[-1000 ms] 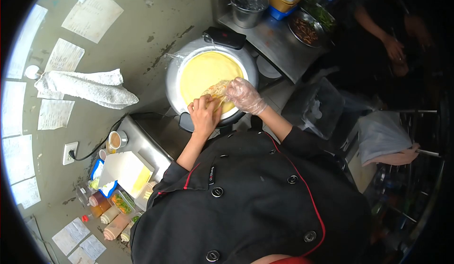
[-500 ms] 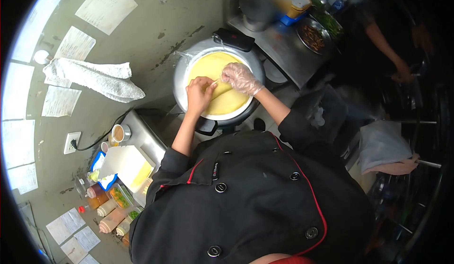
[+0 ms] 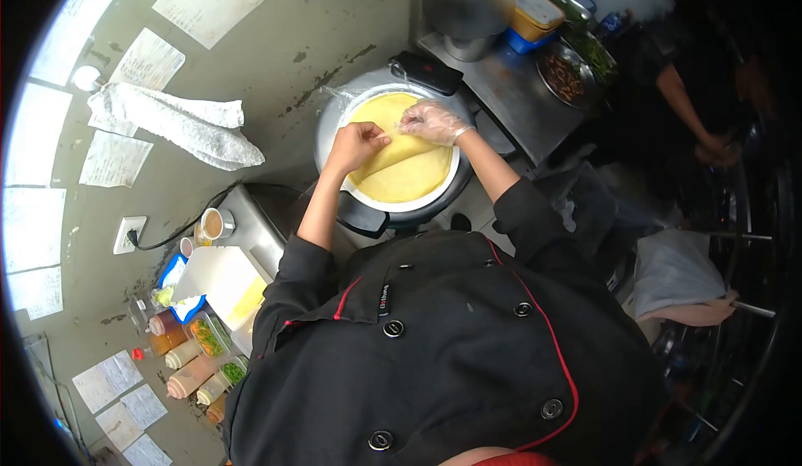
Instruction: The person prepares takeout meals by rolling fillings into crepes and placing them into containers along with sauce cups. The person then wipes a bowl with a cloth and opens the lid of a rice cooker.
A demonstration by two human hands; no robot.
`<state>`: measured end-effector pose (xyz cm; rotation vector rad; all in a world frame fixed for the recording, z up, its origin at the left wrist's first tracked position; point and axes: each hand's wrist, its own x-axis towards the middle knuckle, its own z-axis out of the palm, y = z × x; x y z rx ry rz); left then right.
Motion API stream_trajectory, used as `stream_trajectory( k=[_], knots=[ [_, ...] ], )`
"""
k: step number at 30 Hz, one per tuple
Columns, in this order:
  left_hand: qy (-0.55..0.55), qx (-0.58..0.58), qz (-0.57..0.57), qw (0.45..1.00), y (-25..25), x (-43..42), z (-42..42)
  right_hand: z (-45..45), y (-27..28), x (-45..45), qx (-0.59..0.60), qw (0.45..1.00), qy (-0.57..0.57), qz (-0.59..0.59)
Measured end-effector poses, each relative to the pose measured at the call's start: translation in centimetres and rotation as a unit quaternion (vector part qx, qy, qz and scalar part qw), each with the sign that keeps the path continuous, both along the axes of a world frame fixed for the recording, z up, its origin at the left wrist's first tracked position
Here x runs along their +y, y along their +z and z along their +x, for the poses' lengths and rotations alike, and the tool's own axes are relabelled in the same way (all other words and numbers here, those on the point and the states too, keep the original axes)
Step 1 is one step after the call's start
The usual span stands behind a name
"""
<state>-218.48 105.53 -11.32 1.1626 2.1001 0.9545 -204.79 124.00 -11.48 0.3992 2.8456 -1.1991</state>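
Note:
Below me a stack of thin, round yellow sheets like crepes (image 3: pixel 403 180) lies in a white-rimmed round pan (image 3: pixel 447 184) with black handles. The top crepe is lifted or folded, making a crease across the middle. My bare left hand (image 3: pixel 355 146) is closed in a pinch at the crepe's upper left part. Close beside it, my right hand (image 3: pixel 434 122), in a clear plastic glove, pinches the crepe at the upper right. The fingertips hide exactly how much of the edge each holds.
A steel counter (image 3: pixel 510 78) holds a pan of brown pieces (image 3: pixel 564 76). A white towel (image 3: pixel 180 128) hangs on the left wall. An open takeaway box (image 3: pixel 221 278) and sauce bottles (image 3: pixel 190 376) are at lower left. Another person's arm (image 3: pixel 689 107) shows at right.
My hands have moved slightly apart, the left fingers now drawn into a tighter pinch. The whole view has shifted a little.

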Motion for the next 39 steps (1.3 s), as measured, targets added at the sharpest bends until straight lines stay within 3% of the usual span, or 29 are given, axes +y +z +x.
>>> stream_trajectory(
  k=[5, 9, 15, 18, 21, 25, 30, 33, 36, 39],
  knots=[
    [0.000, 0.016, 0.048, 0.999, -1.3, -0.5, 1.0, 0.6, -1.0, -0.4, 0.119, 0.993, 0.018, -0.016],
    [0.002, 0.039, 0.068, 0.997, -0.5, -0.8, 2.0, 0.6, -1.2, -0.9, 0.105, 0.978, 0.145, 0.103],
    [-0.012, 0.036, 0.067, 0.997, -0.1, -1.6, 3.7, 0.9, -0.3, -0.2, 0.009, 0.982, 0.174, 0.068],
    [0.007, 0.049, 0.091, 0.995, -0.8, -1.7, 3.6, 1.2, 1.2, -0.3, -0.002, 0.990, 0.144, -0.006],
    [0.045, 0.055, 0.068, 0.995, -1.6, -1.6, 3.4, 1.3, -1.4, 0.9, 0.110, 0.993, 0.046, -0.017],
    [0.068, 0.169, 0.134, 0.974, -2.3, -1.5, 3.4, 3.4, 1.1, 2.0, 0.058, 0.995, -0.041, -0.069],
    [0.133, 0.193, 0.215, 0.948, 0.1, -1.1, 5.1, 6.8, 0.9, 1.2, 0.035, 0.995, -0.017, 0.096],
    [0.004, 0.244, 0.229, 0.942, -1.9, -1.3, 4.3, 8.3, -0.6, 0.0, 0.076, 0.988, -0.041, 0.125],
    [-0.067, 0.240, 0.208, 0.946, -2.5, -1.4, 4.4, 8.5, -2.1, -0.5, 0.108, 0.987, -0.091, 0.081],
    [-0.062, 0.270, 0.198, 0.940, -1.5, -1.6, 5.0, 8.3, -1.9, -1.5, 0.155, 0.974, -0.118, 0.117]
  ],
)
